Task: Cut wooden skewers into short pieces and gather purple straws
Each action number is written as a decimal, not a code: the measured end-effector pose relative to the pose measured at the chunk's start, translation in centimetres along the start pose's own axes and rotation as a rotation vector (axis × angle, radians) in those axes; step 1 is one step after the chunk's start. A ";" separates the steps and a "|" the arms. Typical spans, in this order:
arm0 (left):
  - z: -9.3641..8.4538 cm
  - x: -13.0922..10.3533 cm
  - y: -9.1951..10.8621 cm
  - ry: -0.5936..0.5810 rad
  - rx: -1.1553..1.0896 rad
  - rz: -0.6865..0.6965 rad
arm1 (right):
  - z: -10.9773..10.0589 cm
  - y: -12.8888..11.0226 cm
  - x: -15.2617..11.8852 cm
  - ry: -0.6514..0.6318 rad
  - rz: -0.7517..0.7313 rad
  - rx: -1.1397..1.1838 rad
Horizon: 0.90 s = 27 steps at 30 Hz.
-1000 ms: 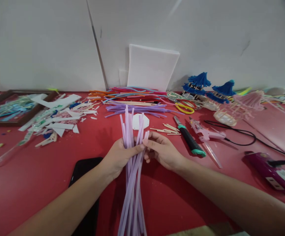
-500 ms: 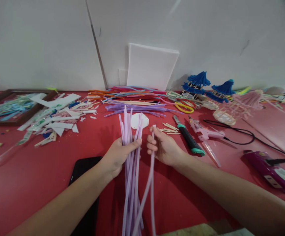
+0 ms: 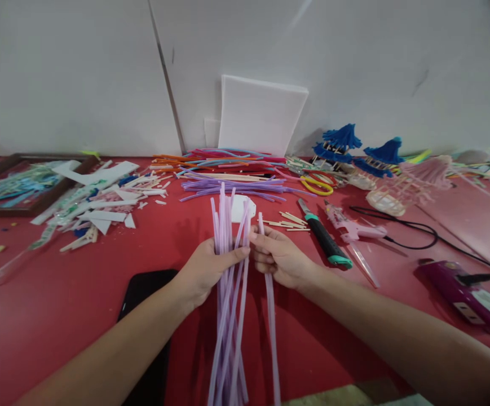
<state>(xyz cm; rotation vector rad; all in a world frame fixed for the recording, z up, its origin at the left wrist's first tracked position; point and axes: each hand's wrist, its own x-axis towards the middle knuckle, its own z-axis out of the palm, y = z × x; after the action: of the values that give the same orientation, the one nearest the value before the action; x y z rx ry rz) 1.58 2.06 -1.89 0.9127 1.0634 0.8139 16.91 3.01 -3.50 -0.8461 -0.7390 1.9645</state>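
Note:
My left hand (image 3: 211, 268) is closed round a bundle of lilac pipe cleaners (image 3: 228, 316) held roughly upright, their tops fanning out above my thumb. Just to its right, my right hand (image 3: 277, 256) is closed with a separate lilac strand or two (image 3: 272, 321) hanging down through its fingers. The right thumb and forefinger touch the bundle's right edge, close to my left thumb. Behind the bundle a white many-sided card piece (image 3: 240, 207) lies on the red table (image 3: 325, 338), partly hidden. The lower ends of the pipe cleaners run out of view.
Short wooden sticks (image 3: 293, 221), a green-black utility knife (image 3: 325, 234) and a pink glue gun (image 3: 354, 228) lie at right, near a purple power strip (image 3: 467, 290). A black phone (image 3: 147, 293) is under my left forearm. Coloured pipe cleaners (image 3: 236, 189) and paper scraps (image 3: 101, 203) lie farther back.
My right hand has moved slightly left to the bundle, its fingertips now at the bundle's edge. The strand it holds now hangs apart from the bundle. The left hand shifted slightly right.

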 end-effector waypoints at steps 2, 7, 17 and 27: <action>0.0 0.0 -0.1 -0.018 0.009 0.007 | -0.1 0.1 0.1 0.020 0.003 -0.010; -0.1 0.0 -0.1 -0.057 0.009 0.019 | 0.0 0.2 0.1 0.047 -0.007 -0.009; 0.2 0.0 0.0 -0.079 -0.017 -0.005 | 0.4 0.2 0.2 0.129 -0.073 0.018; 0.5 0.0 0.3 0.091 -0.101 -0.128 | 0.3 -0.1 0.5 0.202 -0.012 0.178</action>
<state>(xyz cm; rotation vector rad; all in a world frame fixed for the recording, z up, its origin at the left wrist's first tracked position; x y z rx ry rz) 1.97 2.05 -1.47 0.7204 1.1371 0.8009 16.55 3.39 -3.42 -0.9117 -0.4434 1.8694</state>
